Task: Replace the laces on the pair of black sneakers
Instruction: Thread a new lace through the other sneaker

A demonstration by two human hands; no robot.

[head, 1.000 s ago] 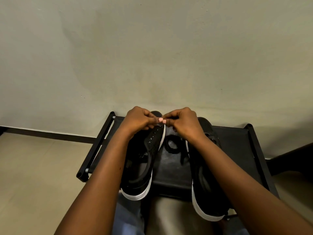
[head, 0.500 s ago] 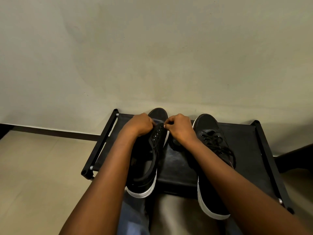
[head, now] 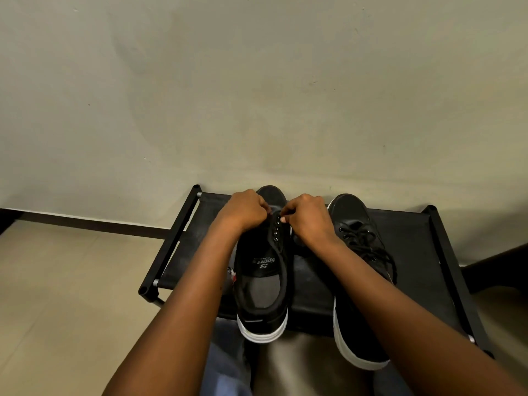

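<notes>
Two black sneakers with white soles stand on a low black rack (head: 414, 252), toes toward the wall. The left sneaker (head: 263, 284) has bare eyelets and an open tongue that shows its insole. The right sneaker (head: 354, 221) carries a black lace (head: 363, 241) through its eyelets. My left hand (head: 243, 211) and my right hand (head: 310, 220) sit with curled fingers at the toe-end eyelets of the left sneaker, fingertips nearly meeting, pinching a thin black lace that is barely visible. My right hand hides the gap between the shoes.
The rack stands against a plain beige wall (head: 257, 95) with a dark skirting. Tiled floor (head: 65, 295) lies to the left. My knees in blue jeans (head: 225, 364) are under the rack's near edge. A dark object (head: 497, 267) sits at the right.
Both hands have dropped from above the shoes onto the toe-end eyelets of the left sneaker. That sneaker now lies flatter, showing its insole. The loose lace coil is out of sight.
</notes>
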